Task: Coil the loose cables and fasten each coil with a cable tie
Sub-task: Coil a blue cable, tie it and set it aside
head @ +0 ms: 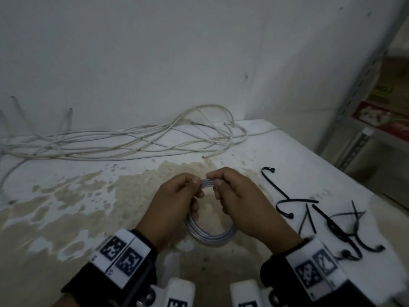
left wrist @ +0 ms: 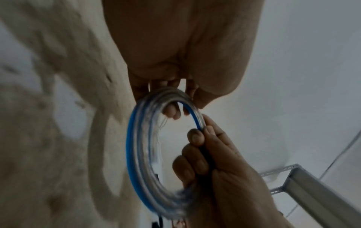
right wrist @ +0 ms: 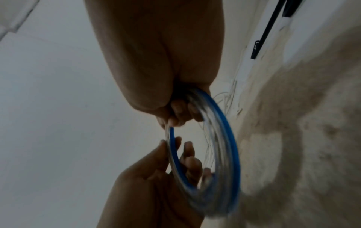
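A small coil of clear and blue cable [head: 210, 236] hangs upright between both hands just above the table. My left hand [head: 194, 185] pinches the coil's top left and curls round its left side. My right hand [head: 215, 187] grips the top right. In the left wrist view the coil [left wrist: 136, 146] runs through my left fingers [left wrist: 171, 111], with the right hand [left wrist: 203, 138] pinching it from below. The right wrist view shows the coil [right wrist: 230, 146] held by my right fingers [right wrist: 175, 114] and the left hand [right wrist: 181, 155]. Several black cable ties [head: 332, 220] lie to the right.
A tangle of loose white cables [head: 132, 140] lies along the wall at the back of the stained white table [head: 66, 196]. A metal shelf [head: 363, 111] with boxes stands past the table's right edge. One black tie [right wrist: 263, 35] lies close to my right hand.
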Demonstrator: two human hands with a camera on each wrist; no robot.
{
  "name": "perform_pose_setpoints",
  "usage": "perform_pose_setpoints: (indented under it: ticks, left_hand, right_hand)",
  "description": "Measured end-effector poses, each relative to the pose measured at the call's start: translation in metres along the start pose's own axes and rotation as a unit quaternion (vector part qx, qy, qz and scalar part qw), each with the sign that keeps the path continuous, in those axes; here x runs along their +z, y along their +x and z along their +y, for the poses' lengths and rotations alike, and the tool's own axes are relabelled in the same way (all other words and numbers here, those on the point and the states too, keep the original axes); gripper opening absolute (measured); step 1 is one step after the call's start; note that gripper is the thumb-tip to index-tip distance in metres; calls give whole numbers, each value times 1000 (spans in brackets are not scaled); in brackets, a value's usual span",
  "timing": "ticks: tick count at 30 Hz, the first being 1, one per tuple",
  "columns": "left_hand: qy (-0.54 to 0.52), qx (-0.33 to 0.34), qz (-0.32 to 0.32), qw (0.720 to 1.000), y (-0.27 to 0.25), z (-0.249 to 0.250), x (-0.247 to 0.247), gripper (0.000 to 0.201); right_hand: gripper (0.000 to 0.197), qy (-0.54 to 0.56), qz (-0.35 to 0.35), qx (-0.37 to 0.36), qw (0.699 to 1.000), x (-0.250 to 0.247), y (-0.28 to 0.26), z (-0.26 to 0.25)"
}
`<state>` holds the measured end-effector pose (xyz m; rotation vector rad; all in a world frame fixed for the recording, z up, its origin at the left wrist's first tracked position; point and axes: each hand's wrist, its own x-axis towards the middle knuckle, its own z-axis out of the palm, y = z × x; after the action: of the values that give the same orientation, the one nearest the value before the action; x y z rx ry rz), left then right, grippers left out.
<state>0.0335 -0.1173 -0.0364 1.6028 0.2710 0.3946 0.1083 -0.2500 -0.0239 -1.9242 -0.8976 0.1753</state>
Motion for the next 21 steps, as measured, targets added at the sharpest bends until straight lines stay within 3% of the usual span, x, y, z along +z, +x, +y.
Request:
perform_pose_setpoints:
  ticks: [2, 4, 9, 12, 15, 18, 21]
  left_hand:
    - [-7, -4, -15, 1000, 0, -1, -3, 22]
    - [-82, -42, -42, 995, -4, -3, -1, 20]
    - [-114, -46, 7, 992, -4, -13, 2, 19]
    - [-123, -54, 24, 991, -4, -16, -1, 19]
    - [-148, -61, 44, 986, -4, -18, -2, 18]
    - [-171, -68, 66, 981, -2, -18, -7, 18]
    - [-185, -71, 84, 977, -1, -17, -10, 18]
  right_hand:
    - [20, 8, -51, 22, 998, -4, 4, 0]
    - [18, -3, -69, 31, 997, -3, 6, -1]
    - [6, -13, -51, 53, 997, 4, 7, -3]
    - [10, -36, -57, 59, 996, 0, 6, -8]
    - [22, -138, -41, 42, 989, -17, 7, -11]
    - [30, -252, 24, 77, 964, -50, 10, -6]
    - [33, -405, -31, 185, 895, -76, 13, 8]
